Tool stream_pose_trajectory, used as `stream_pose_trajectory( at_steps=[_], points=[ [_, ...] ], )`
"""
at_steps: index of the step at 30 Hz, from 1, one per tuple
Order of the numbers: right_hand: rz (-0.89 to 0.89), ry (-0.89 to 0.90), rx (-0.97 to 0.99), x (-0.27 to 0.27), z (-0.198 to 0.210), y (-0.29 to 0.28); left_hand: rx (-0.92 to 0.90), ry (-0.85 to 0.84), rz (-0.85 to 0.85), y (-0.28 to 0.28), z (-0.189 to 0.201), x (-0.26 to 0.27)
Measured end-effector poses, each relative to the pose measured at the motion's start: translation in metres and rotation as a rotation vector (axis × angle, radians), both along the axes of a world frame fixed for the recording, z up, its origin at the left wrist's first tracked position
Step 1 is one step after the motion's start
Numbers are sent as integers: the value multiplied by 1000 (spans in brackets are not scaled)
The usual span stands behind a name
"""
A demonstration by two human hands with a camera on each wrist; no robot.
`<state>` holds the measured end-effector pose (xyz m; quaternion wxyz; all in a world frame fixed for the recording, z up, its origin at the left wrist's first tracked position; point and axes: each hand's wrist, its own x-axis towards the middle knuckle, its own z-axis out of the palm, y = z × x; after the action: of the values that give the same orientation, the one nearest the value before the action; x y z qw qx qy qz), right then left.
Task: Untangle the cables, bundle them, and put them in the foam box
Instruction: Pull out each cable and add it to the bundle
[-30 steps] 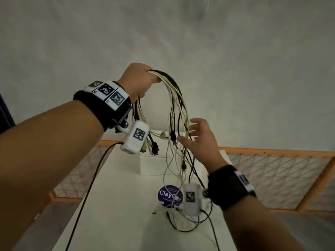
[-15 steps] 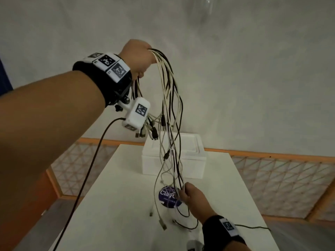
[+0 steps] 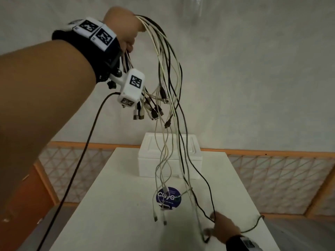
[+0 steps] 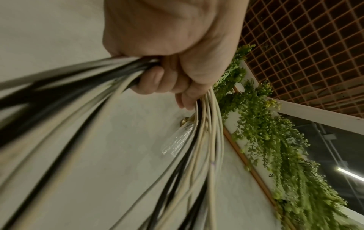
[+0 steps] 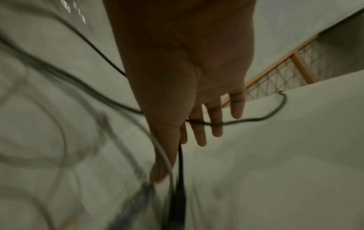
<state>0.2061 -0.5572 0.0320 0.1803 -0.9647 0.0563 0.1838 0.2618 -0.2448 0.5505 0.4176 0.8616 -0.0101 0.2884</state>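
The left hand (image 3: 123,28) is raised high and closed in a fist around a bunch of black and white cables (image 3: 168,73), folded over the top of the fist. Short ends with plugs (image 3: 152,111) hang just below the wrist, while the long strands drop down to the white worktop (image 3: 112,205). The left wrist view shows the fingers (image 4: 155,77) curled tight round the bunch. The right hand (image 3: 223,227) is low, at the near right of the worktop, among the trailing ends; its fingers (image 5: 216,121) are stretched out nearly straight, with a black cable (image 5: 256,119) lying across them and a white one running along the thumb. Whether it pinches any strand I cannot tell. The white foam box (image 3: 170,154) stands at the far end of the worktop, lid on, behind the hanging cables and well apart from both hands. A round blue sticker (image 3: 168,198) lies under the loose ends.
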Motion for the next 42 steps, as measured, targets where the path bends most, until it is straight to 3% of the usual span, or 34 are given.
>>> stream_pose_trajectory(
  at_steps=[5, 8, 10, 13, 16, 18, 19, 20, 21, 22, 23, 24, 25, 26, 27, 29, 30, 33, 35, 38, 42],
  points=[
    [14, -511, 717, 24, 131, 49, -14, 42, -118, -13, -6, -8],
    [141, -618, 1029, 27, 210, 93, -71, -14, -299, -34, -15, -18],
    [120, -641, 1071, 35, 229, 118, -79, -35, -394, -47, -19, -22],
    [136, -582, 982, 43, 206, 141, -109, -60, -379, -46, -14, -23],
    [120, -512, 879, 40, 135, 133, -157, -89, -324, -17, -1, -10],
    [33, -389, 684, 30, 74, 107, -262, -154, -459, 8, 3, -5],
    [-21, -320, 584, 20, 44, 89, -234, -54, -630, 23, 3, -1],
    [-88, -248, 501, 9, 17, 68, -81, 43, -761, 35, 0, 3],
    [-154, -193, 443, 0, -5, 50, 125, -81, -808, 53, 4, 12],
    [-186, -156, 388, -10, -18, 32, 110, -65, -755, 57, 3, 21],
    [-154, -118, 301, -15, -25, 16, -12, -44, -538, 50, 1, 21],
    [-106, -67, 195, -18, -27, 1, -80, -157, -376, 44, 3, 17],
    [-73, -10, 118, -20, -23, -10, -114, -125, -177, 40, -1, 21],
    [-40, 43, 74, -18, -19, -19, -50, -34, -37, 38, -7, 20],
    [-3, 88, 48, -14, -13, -25, 12, 58, -8, 35, -17, 18],
    [-7, 68, 133, 2, 20, -25, -9, 68, -25, 19, -30, 7],
    [-26, -31, 239, 12, 46, -22, -28, 64, -70, 9, -40, 4],
    [-62, -527, 722, 24, 151, 9, -70, 66, -237, -18, -77, 3],
    [-22, -755, 958, 17, 219, 41, -22, 75, -281, -36, -104, 0],
    [117, -831, 920, 17, 275, 89, -19, 92, -314, -55, -133, -7],
    [118, -779, 917, 33, 277, 111, -81, 142, -321, -52, -161, -11]
  ],
)
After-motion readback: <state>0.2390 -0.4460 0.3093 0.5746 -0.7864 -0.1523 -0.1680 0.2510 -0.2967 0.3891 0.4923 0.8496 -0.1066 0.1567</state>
